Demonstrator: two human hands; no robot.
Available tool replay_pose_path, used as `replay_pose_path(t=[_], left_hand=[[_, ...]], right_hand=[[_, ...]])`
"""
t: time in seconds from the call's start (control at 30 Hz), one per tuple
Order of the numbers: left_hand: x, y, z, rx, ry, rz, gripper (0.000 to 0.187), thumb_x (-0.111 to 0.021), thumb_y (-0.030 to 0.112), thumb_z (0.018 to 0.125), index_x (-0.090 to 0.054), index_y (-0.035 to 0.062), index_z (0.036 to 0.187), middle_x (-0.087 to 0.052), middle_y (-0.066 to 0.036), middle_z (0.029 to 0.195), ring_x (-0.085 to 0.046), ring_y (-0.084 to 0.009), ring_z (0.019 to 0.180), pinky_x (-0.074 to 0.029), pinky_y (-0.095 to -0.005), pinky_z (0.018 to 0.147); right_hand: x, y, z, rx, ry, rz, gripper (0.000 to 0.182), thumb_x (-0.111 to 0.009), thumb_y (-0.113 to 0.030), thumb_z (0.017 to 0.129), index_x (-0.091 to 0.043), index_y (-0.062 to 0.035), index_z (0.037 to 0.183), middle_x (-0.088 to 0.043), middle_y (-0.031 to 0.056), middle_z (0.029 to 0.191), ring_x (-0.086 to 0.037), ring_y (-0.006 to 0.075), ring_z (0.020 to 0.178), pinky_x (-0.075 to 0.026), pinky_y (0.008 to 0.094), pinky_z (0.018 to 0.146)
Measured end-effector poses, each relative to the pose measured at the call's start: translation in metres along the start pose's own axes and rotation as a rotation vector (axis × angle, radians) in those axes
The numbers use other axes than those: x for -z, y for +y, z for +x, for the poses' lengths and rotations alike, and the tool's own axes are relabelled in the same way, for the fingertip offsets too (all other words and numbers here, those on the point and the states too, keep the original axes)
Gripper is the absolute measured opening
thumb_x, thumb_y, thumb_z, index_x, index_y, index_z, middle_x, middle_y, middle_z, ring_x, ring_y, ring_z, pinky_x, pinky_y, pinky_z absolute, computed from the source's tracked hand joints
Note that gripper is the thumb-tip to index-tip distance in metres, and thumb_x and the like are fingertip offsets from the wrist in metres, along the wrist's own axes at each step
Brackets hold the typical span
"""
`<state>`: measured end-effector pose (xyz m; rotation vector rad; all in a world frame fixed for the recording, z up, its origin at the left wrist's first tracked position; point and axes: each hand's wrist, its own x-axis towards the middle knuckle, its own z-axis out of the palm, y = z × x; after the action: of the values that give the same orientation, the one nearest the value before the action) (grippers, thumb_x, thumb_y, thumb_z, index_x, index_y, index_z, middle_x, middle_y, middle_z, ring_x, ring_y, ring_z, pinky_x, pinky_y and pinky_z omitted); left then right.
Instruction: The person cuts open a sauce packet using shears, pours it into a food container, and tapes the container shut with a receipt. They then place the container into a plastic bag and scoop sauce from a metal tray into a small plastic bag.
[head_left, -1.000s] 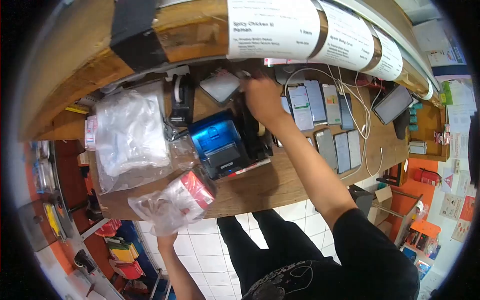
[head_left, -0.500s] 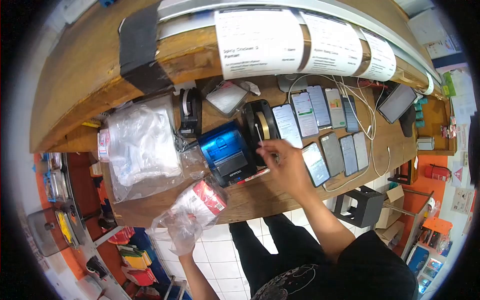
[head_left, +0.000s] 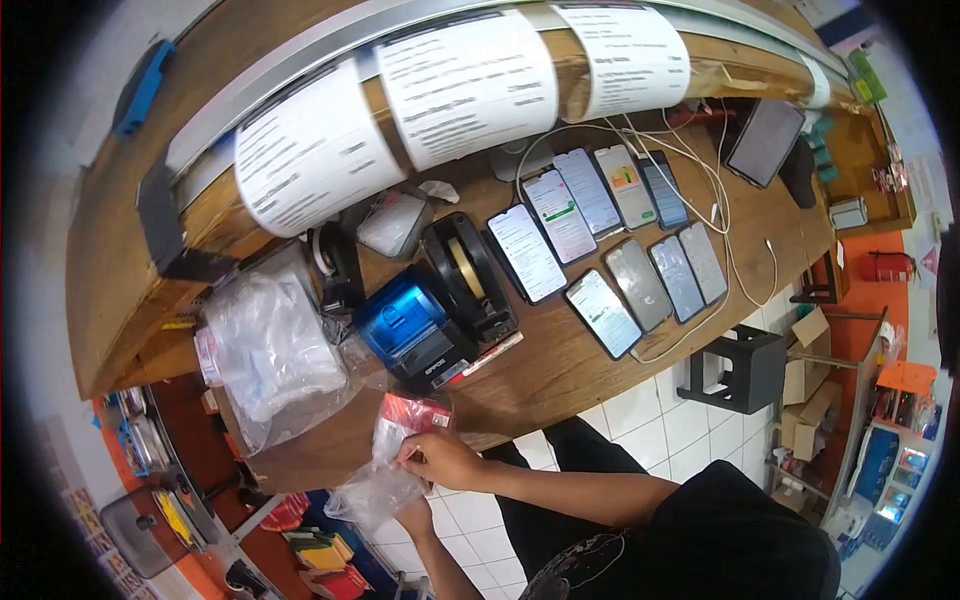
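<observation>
A clear plastic bag (head_left: 375, 495) with a red-and-white box (head_left: 415, 412) in it is at the table's front edge. Underneath, my left hand (head_left: 415, 517) is closed on the bag, its fingers partly hidden by the plastic. My right hand (head_left: 443, 460) is at the bag's side below the box, fingers pinched on what looks like a short pale strip of tape. Just beyond the box stand a blue and black label printer (head_left: 415, 330) and a black tape dispenser (head_left: 470, 275) with a yellowish roll.
Several phones (head_left: 605, 312) lie in rows to the right, with white cables (head_left: 722, 200) around them. At left is a pile of clear plastic bags (head_left: 265, 340), beside a second dispenser (head_left: 335, 265). Printed paper slips (head_left: 470, 85) hang from the shelf above. A black stool (head_left: 735, 368) stands below.
My right hand has moved from the tape dispenser down and left to the bag, bringing the strip. My left hand still holds the bag. The head view has turned and shifted.
</observation>
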<state>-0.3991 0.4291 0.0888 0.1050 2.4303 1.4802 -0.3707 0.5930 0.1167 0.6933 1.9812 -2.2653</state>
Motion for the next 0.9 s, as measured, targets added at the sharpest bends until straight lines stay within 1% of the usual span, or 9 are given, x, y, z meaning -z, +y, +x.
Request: replay_pose_path(t=[0.1, 0.2, 0.4, 0.5, 0.57, 0.6, 0.67, 0.8, 0.9], left_hand=[[0.004, 0.004, -0.004, -0.083, -0.081, 0.172, 0.023, -0.058, 0.010, 0.095, -0.060, -0.0018, 0.114, -0.064, -0.010, 0.107, -0.059, -0.0220, 0.097, -0.047, -0.0352, 0.089], [0.009, 0.005, 0.000, 0.071, -0.129, 0.176, 0.031, -0.062, 0.016, 0.094, -0.061, -0.0039, 0.118, -0.063, -0.015, 0.116, -0.057, -0.0244, 0.104, -0.044, -0.0348, 0.092], [0.010, 0.013, 0.010, 0.058, -0.142, 0.322, 0.025, -0.065, 0.017, 0.092, -0.066, -0.0025, 0.107, -0.066, -0.014, 0.107, -0.059, -0.0246, 0.101, -0.045, -0.0372, 0.091], [0.008, 0.013, 0.004, -0.055, -0.096, 0.282, 0.028, -0.065, 0.017, 0.092, -0.064, -0.0017, 0.112, -0.066, -0.014, 0.111, -0.060, -0.0261, 0.102, -0.047, -0.0380, 0.089], [0.021, -0.019, 0.005, -0.422, -0.091, 0.819, 0.031, -0.063, 0.015, 0.093, -0.061, -0.0015, 0.118, -0.064, -0.012, 0.117, -0.059, -0.0269, 0.107, -0.046, -0.0391, 0.091], [0.024, -0.020, 0.003, -0.426, -0.084, 0.835, 0.031, -0.063, 0.015, 0.093, -0.061, -0.0015, 0.118, -0.064, -0.012, 0.117, -0.059, -0.0269, 0.107, -0.046, -0.0391, 0.091], [0.023, -0.019, -0.005, -0.222, -0.124, 0.547, 0.033, -0.060, 0.012, 0.094, -0.057, -0.0008, 0.124, -0.061, -0.012, 0.125, -0.056, -0.0268, 0.114, -0.042, -0.0397, 0.099], [0.024, -0.018, -0.009, -0.260, -0.123, 0.433, 0.035, -0.060, 0.007, 0.091, -0.059, 0.0003, 0.126, -0.061, -0.013, 0.125, -0.055, -0.0259, 0.119, -0.040, -0.0380, 0.105], [0.019, 0.001, -0.009, -0.236, -0.096, 0.446, 0.030, -0.062, 0.007, 0.089, -0.064, 0.0005, 0.118, -0.066, -0.016, 0.115, -0.060, -0.0284, 0.109, -0.044, -0.0383, 0.098]], right_hand=[[0.007, 0.016, 0.000, 0.085, -0.001, -0.084, 0.011, -0.067, -0.008, 0.084, -0.070, -0.0015, 0.092, -0.070, 0.0145, 0.090, -0.069, 0.0264, 0.087, -0.053, 0.0366, 0.076], [0.020, 0.014, -0.004, 0.152, -0.023, -0.185, 0.011, -0.068, -0.009, 0.082, -0.069, -0.0021, 0.091, -0.069, 0.0163, 0.092, -0.067, 0.0313, 0.090, -0.052, 0.0395, 0.079], [0.049, 0.009, -0.019, 0.132, 0.020, -0.411, 0.011, -0.066, -0.007, 0.081, -0.070, -0.0032, 0.090, -0.068, 0.0182, 0.094, -0.065, 0.0367, 0.091, -0.051, 0.0436, 0.079], [0.052, 0.011, -0.016, 0.101, 0.067, -0.265, 0.010, -0.065, -0.006, 0.080, -0.071, -0.0036, 0.087, -0.068, 0.0183, 0.093, -0.065, 0.0365, 0.092, -0.050, 0.0445, 0.080], [0.039, 0.017, -0.007, 0.129, 0.103, -0.135, 0.009, -0.064, -0.005, 0.079, -0.071, -0.0037, 0.086, -0.068, 0.0185, 0.093, -0.065, 0.0360, 0.092, -0.050, 0.0446, 0.081], [0.026, 0.023, -0.002, 0.167, 0.111, -0.152, 0.009, -0.064, -0.004, 0.078, -0.071, -0.0031, 0.085, -0.068, 0.0187, 0.092, -0.065, 0.0352, 0.092, -0.049, 0.0442, 0.082], [0.000, 0.037, 0.005, 0.208, 0.122, -0.164, 0.009, -0.064, -0.004, 0.077, -0.071, -0.0025, 0.084, -0.068, 0.0189, 0.091, -0.065, 0.0343, 0.092, -0.049, 0.0439, 0.083], [-0.026, 0.043, 0.009, 0.147, 0.004, -0.229, 0.013, -0.063, -0.004, 0.076, -0.071, -0.0007, 0.085, -0.067, 0.0200, 0.089, -0.064, 0.0348, 0.095, -0.049, 0.0431, 0.084], [-0.016, 0.043, 0.004, 0.097, -0.097, -0.225, 0.014, -0.062, -0.005, 0.077, -0.072, -0.0003, 0.086, -0.067, 0.0226, 0.093, -0.064, 0.0379, 0.096, -0.050, 0.0466, 0.082]])
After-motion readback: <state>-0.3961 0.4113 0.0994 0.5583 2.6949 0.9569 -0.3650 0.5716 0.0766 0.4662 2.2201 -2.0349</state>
